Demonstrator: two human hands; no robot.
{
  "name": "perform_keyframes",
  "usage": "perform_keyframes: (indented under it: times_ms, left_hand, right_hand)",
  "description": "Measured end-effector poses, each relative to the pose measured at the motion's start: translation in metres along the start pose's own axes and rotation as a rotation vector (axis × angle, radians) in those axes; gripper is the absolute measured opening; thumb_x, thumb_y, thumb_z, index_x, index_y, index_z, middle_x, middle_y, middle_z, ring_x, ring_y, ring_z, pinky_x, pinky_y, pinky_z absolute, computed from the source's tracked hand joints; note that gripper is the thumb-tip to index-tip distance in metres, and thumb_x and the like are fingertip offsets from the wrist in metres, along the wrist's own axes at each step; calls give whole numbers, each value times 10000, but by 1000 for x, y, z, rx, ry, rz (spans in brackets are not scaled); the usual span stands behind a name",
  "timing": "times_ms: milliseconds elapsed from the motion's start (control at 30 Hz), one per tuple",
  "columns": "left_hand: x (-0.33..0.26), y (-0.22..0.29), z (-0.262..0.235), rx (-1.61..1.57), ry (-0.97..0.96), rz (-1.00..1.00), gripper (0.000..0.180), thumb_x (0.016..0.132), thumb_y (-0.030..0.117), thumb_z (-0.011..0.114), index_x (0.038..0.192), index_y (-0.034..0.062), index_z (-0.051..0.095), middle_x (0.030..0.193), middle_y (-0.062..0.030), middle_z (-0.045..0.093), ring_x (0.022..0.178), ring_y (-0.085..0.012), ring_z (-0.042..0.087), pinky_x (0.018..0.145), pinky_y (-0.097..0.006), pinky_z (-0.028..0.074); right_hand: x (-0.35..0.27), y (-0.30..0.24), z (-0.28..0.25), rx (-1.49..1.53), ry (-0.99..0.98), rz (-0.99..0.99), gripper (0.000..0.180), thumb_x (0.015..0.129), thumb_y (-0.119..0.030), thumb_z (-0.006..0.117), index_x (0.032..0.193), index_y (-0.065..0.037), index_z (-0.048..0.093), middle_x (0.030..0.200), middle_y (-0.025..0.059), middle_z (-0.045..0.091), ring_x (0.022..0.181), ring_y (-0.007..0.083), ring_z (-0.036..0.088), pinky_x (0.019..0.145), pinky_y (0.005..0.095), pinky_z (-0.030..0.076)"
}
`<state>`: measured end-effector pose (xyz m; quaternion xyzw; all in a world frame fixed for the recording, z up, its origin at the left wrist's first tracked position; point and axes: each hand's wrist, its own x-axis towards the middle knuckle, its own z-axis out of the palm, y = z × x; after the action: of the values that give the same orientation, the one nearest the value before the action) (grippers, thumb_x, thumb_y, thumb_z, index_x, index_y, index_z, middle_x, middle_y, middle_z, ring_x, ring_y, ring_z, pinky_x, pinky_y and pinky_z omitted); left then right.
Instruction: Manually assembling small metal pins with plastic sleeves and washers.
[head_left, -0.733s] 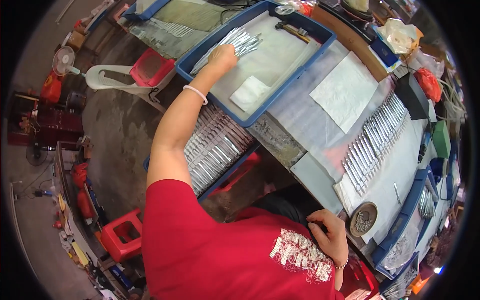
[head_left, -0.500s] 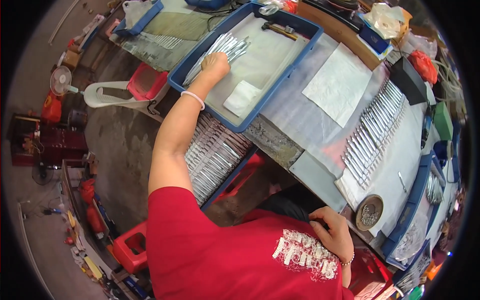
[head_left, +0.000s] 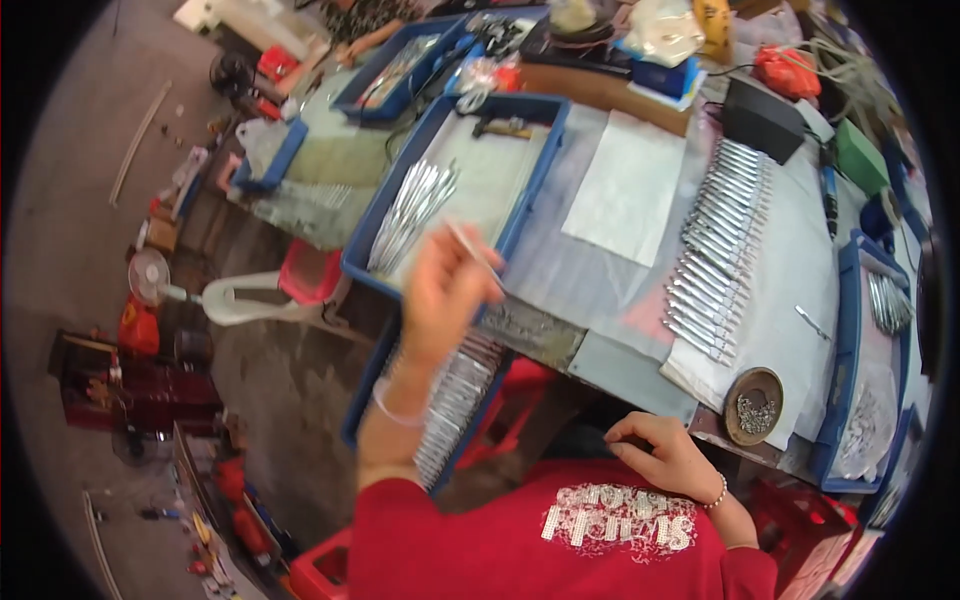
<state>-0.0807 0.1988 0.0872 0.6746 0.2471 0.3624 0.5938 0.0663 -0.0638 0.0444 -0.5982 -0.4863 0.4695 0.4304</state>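
My left hand [head_left: 440, 300] is raised in front of a blue tray [head_left: 532, 195], closed on a slender silver metal piece [head_left: 473, 250]; motion blurs both. Inside the tray lie a pile of similar silver pieces [head_left: 412, 210] and a hammer [head_left: 503, 128]. My right hand [head_left: 658, 455] rests at my waist below the table edge, fingers loosely bent, thumb apart, nothing visible in it. To its right, a round brown bowl [head_left: 755, 405] holds small metal parts. Beyond it, a long row of silver pieces [head_left: 712, 260] lies on white sheeting, with a single piece [head_left: 811, 322] apart from them.
Below my left forearm, a lower blue tray [head_left: 470, 430] holds packed silver pieces. A white sheet [head_left: 630, 190] lies mid-table. Another blue tray [head_left: 850, 330] stands at the right, beside a black box [head_left: 760, 118]. A co-worker's hand [head_left: 355, 48] shows at the far left.
My left hand has left the pile and come back toward me with a silver piece. My right hand stays at my waist. The view has shifted.
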Motion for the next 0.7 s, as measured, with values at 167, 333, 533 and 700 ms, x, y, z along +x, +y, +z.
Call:
perform_keyframes:
  times_ms: [167, 333, 533, 700]
  left_hand:
    - [-92, -18, 125, -336, -236, 120, 164, 841, -119, 519, 968, -18, 538, 947, -133, 620, 773, -141, 606, 724, -267, 511]
    - [-113, -28, 186, -277, -355, 298, 172, 836, -94, 547, 957, 22, 508, 976, -212, 623, 832, -199, 612, 727, -289, 501]
    - [-120, -38, 222, -173, -629, 531, 358, 689, -134, 626, 1022, -15, 574, 1112, -219, 575, 973, -286, 608, 808, -316, 500]
    - [-131, -31, 224, -112, -744, 10, 479, 702, 3, 690, 1138, -47, 499, 1051, -175, 608, 958, -216, 618, 818, -294, 489]
  right_hand:
    - [-16, 14, -7, 895, 112, 130, 284, 838, -78, 611, 1104, -28, 525, 868, 53, 595, 722, 92, 544, 600, 210, 436]
    - [-53, 25, -25, 1404, 354, -129, 170, 890, -175, 573, 995, -47, 536, 793, 24, 566, 544, 71, 408, 503, 212, 362]
    - [-93, 36, -41, 1310, 600, -136, 111, 901, -146, 553, 925, -38, 559, 714, 7, 514, 516, 41, 380, 465, 172, 326]
    - [-118, 46, -52, 1137, 727, -57, 108, 873, -117, 589, 886, -10, 582, 693, 0, 532, 531, 31, 413, 462, 171, 314]
